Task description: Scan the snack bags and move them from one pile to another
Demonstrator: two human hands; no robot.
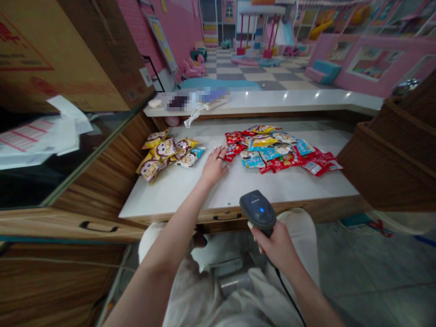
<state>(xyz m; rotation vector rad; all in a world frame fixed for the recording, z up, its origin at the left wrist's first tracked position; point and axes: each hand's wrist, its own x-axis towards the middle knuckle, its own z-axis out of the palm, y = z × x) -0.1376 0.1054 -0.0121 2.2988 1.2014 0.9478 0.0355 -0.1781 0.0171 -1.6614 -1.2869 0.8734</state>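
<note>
My right hand (pixel 277 247) is wrapped round the handle of a dark grey barcode scanner (pixel 256 209), which has a blue light on top and a cable hanging below. My left hand (pixel 214 167) reaches over the white desk (pixel 190 193) with its fingers stretched out. Its fingertips are at the edge of a red snack packet (pixel 233 151); whether they touch it I cannot tell. To the right lies a pile of red, blue and yellow snack packets (pixel 272 147). On the left several yellow snack packets (pixel 165 149) lie beside a blue-and-white packet (pixel 191 157).
A raised white ledge (pixel 272 101) runs behind the desk, with a white cable (pixel 195 113) on it. Cardboard boxes (pixel 85 50) and papers (pixel 44 131) stand at the left. A brown woven basket (pixel 391 154) borders the right side. Beyond is a play area.
</note>
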